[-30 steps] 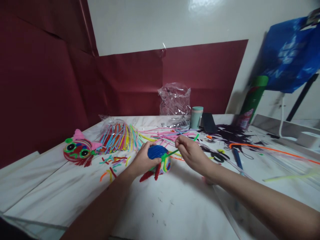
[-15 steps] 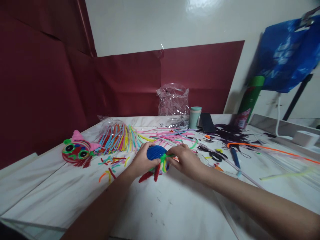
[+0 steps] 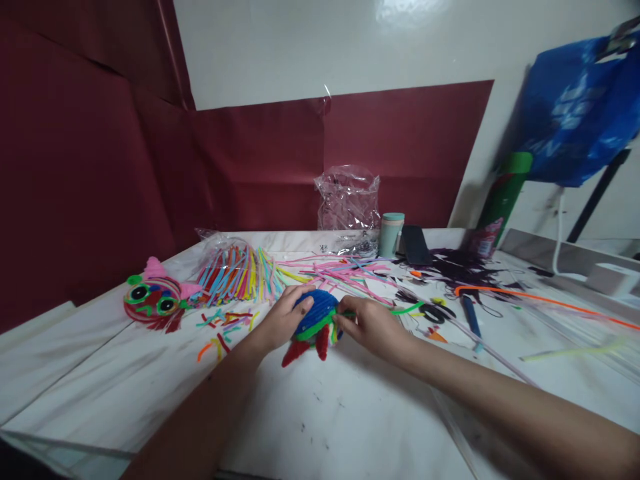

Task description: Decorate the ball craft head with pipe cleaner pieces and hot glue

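Note:
Between my hands, over the near part of the table, is a pipe-cleaner figure (image 3: 318, 310) with a round blue ribbed side and two red pointed pieces hanging below. My left hand (image 3: 283, 320) grips its left side, thumb on the blue face. A green pipe cleaner (image 3: 407, 310) runs along the lower rim of the blue part, and its free end sticks out to the right. At the right edge, my right hand (image 3: 367, 323) pinches this green strand against the figure. The fingertips hide part of the strand.
A finished-looking pipe-cleaner face (image 3: 153, 303) with pink ears lies left. Bundled pipe cleaners (image 3: 233, 277) in clear plastic, cut scraps (image 3: 233, 323) and loose pink stems (image 3: 335, 270) lie behind. Black-handled scissors (image 3: 437, 312), a blue pen-like tool (image 3: 470, 319), a phone (image 3: 415, 245) and a cup (image 3: 391, 235) are right.
The figure has turned so more of the blue side shows. The green strand now lies along its rim, and my left thumb has moved up onto the blue face.

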The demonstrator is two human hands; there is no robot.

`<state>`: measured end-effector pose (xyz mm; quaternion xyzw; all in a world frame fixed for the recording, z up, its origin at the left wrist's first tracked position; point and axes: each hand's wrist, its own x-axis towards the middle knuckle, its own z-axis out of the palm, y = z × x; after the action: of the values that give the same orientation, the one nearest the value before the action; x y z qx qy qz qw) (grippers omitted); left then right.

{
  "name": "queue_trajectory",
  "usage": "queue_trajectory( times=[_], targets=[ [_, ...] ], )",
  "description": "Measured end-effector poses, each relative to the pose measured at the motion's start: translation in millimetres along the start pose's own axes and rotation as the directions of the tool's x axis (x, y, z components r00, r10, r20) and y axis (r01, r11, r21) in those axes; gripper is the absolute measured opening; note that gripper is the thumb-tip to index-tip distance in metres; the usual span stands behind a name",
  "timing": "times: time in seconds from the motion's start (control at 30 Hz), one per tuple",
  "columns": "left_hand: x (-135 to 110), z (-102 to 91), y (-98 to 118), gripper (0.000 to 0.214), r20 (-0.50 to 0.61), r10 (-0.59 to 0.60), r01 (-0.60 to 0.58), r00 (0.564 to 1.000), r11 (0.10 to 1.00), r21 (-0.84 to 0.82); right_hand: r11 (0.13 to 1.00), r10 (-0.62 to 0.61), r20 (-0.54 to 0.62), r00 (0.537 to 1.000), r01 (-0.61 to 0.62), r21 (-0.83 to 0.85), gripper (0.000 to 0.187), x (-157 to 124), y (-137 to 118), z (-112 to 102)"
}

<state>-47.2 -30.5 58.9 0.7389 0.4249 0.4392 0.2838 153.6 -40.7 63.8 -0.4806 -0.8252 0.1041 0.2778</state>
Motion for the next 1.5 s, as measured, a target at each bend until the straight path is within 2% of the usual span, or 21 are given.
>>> queue_trajectory(
  times=[0.17, 0.3, 0.57, 0.77, 0.83, 1.0, 1.17, 1.33, 1.5],
  targets=[
    [-1, -0.3, -5, 0.049, 0.041, 0.005, -0.008, 0.999, 0.998, 0.065, 0.999, 0.008, -0.003, 1.000, -0.008, 0.032, 0.010, -2, 5, 1],
    [-2, -1.5, -9, 0.058, 0.090, 0.051, -0.060, 0.995, 0.993, 0.101, 0.998, 0.019, 0.004, 1.000, -0.019, 0.057, 0.008, -3, 6, 0],
    [-3, 0.3, -3, 0.073, 0.151, 0.039, -0.061, 0.988, 0.987, 0.148, 0.998, 0.063, -0.006, 0.998, -0.063, -0.022, 0.008, -6, 0, -2],
    [-4, 1.6, 2, 0.072, 0.150, 0.032, -0.064, 0.988, 0.975, 0.213, 0.969, -0.002, 0.054, 0.999, -0.012, 0.247, 0.008, -4, 15, -3],
    [-4, 1.9, 3, 0.072, 0.153, 0.034, -0.069, 0.988, 0.971, 0.227, 0.966, -0.006, 0.048, 0.999, -0.007, 0.260, 0.008, -6, 18, -4],
    [-6, 3.3, 0, 0.072, 0.148, 0.063, -0.097, 0.987, 0.968, 0.230, 0.984, 0.043, 0.030, 0.999, -0.048, 0.170, 0.010, -12, 12, -5],
    [-6, 5.5, -2, 0.073, 0.122, 0.052, -0.078, 0.991, 0.973, 0.215, 0.982, 0.082, 0.017, 0.996, -0.084, 0.170, 0.011, -7, 11, 0],
    [-4, 6.2, -6, 0.072, 0.122, 0.062, -0.080, 0.991, 0.986, 0.149, 0.959, 0.132, 0.040, 0.990, -0.138, 0.246, 0.014, 3, 17, 5],
    [-3, 4.7, -9, 0.068, 0.128, 0.078, -0.094, 0.989, 0.987, 0.127, 0.875, 0.026, 0.130, 0.991, -0.086, 0.476, 0.018, 7, 26, 0]
  ],
)
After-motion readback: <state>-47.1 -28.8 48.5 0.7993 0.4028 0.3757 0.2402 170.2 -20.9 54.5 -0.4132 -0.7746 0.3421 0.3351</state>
